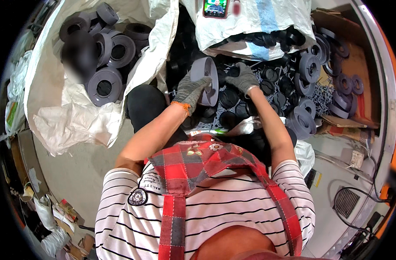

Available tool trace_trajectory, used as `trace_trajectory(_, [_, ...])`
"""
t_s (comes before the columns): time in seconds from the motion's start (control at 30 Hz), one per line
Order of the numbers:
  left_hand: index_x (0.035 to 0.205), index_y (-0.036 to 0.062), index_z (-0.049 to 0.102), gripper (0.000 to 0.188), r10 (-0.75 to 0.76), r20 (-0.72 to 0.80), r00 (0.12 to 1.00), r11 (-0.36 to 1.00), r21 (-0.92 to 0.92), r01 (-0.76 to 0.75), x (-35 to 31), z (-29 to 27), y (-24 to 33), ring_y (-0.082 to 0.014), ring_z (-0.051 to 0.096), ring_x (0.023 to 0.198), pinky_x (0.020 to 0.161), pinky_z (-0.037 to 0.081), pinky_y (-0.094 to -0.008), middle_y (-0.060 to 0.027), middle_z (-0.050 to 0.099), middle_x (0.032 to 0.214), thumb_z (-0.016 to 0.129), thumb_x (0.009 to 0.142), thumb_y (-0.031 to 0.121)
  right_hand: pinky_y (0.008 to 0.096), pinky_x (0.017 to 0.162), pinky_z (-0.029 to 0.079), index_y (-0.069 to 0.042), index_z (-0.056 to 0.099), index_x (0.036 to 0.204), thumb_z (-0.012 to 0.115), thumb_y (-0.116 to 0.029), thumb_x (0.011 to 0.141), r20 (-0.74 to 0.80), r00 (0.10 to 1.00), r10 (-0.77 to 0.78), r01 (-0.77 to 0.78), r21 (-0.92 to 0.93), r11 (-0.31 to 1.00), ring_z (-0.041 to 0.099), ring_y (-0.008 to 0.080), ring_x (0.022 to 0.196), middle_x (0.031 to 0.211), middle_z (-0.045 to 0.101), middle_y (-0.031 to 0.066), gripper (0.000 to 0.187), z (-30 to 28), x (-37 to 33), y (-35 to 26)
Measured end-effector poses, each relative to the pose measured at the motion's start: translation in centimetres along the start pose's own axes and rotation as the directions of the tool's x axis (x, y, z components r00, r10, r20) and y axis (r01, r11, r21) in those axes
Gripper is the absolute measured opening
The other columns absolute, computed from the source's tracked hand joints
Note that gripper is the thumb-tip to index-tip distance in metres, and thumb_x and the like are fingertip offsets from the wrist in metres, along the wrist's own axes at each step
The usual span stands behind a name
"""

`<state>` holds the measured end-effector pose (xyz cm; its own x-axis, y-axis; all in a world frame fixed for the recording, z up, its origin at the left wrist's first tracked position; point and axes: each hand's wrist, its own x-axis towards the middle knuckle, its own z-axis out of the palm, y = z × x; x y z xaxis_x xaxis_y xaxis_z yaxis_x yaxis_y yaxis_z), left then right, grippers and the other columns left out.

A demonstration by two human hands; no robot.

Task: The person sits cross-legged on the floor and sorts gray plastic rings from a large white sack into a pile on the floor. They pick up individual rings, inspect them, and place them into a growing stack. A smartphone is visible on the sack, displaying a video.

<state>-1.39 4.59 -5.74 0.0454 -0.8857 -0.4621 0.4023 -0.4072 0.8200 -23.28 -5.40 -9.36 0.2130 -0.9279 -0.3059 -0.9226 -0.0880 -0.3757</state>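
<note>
My left hand (191, 91), in a grey knit glove, grips the rim of a grey plastic ring (211, 82) held upright on edge above the pile. My gloved right hand (243, 79) is just to its right, fingers curled round a dark round piece that looks like a black plastic cap (232, 72); the fingers partly hide it. Beneath both hands lie several black round caps (228, 98) among many small grey pins (258, 71). At the right of the pile stand more grey rings (309, 68).
On the left a large white woven sack (55, 125) holds grey rings with black centres (104, 86). Another white sack (250, 26) at the back spills black pieces, with a phone (215, 8) on top. A cardboard sheet (358, 65) with grey rings lies far right. A black cable (336, 203) loops at the lower right.
</note>
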Motion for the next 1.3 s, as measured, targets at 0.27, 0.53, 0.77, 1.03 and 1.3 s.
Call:
trace_trajectory(0.27, [0.113, 0.0015, 0.055, 0.034, -0.058, 0.278, 0.959, 0.959, -0.250, 0.130, -1.7, 2.0, -0.2, -0.0167, 0.059, 0.087, 0.075, 0.051, -0.0309, -0.0079, 0.061, 0.102, 0.068, 0.082, 0.009, 0.0397, 0.100, 0.038, -0.002, 0.041, 0.130, 0.074, -0.030, 0.070, -0.189, 0.914, -0.360, 0.394, 0.190, 0.899, 0.047, 0.0357, 0.116, 0.125, 0.048, 0.0220, 0.074, -3.7, -8.0, -4.6])
trace_trajectory(0.53, [0.109, 0.0004, 0.060, 0.031, -0.050, 0.412, 0.910, 0.990, -0.096, 0.098, -2.6, 0.1, 1.6, -0.0133, 0.058, 0.084, 0.071, 0.048, -0.0269, -0.0078, 0.062, 0.099, 0.069, 0.082, 0.014, 0.0428, 0.098, 0.040, -0.005, 0.047, 0.123, 0.077, -0.027, 0.064, -0.154, 0.819, -0.553, 0.553, -0.046, 0.832, 0.047, 0.0380, 0.113, 0.120, 0.050, 0.0215, 0.070, -5.2, -10.4, -6.9])
trace_trajectory(0.77, [0.103, -0.0006, 0.064, 0.026, -0.093, 0.453, 0.887, 0.991, 0.129, 0.038, -1.6, -1.5, 1.9, -0.0137, 0.061, 0.079, 0.066, 0.050, -0.0272, -0.0076, 0.066, 0.092, 0.068, 0.083, 0.016, 0.0455, 0.097, 0.039, -0.004, 0.051, 0.118, 0.071, -0.025, 0.066, -0.161, 0.571, -0.805, 0.785, -0.177, 0.593, 0.049, 0.0386, 0.108, 0.115, 0.051, 0.0217, 0.059, -4.4, -11.1, -6.3])
trace_trajectory(1.03, [0.108, -0.0018, 0.061, 0.034, -0.124, 0.445, 0.887, 0.992, 0.050, 0.114, -4.6, 0.9, 4.4, -0.0152, 0.062, 0.085, 0.072, 0.051, -0.0294, -0.0084, 0.066, 0.095, 0.070, 0.081, 0.018, 0.0426, 0.098, 0.039, -0.002, 0.050, 0.120, 0.077, -0.029, 0.066, -0.190, 0.759, -0.623, 0.632, -0.015, 0.775, 0.050, 0.0361, 0.112, 0.118, 0.052, 0.0219, 0.066, -4.6, -11.6, -6.7])
trace_trajectory(1.3, [0.146, -0.0001, 0.008, 0.113, 0.478, 0.667, 0.572, 0.103, 0.604, -0.791, -4.6, 0.6, 3.1, -0.0336, 0.040, 0.128, 0.106, 0.032, -0.0383, -0.0215, 0.037, 0.140, 0.081, 0.061, 0.016, 0.0327, 0.091, 0.046, -0.002, 0.052, 0.119, 0.073, -0.019, 0.076, -0.320, 0.852, -0.414, 0.520, 0.607, 0.601, 0.057, 0.0189, 0.102, 0.107, 0.061, 0.0095, 0.051, -3.8, -9.3, -6.5])
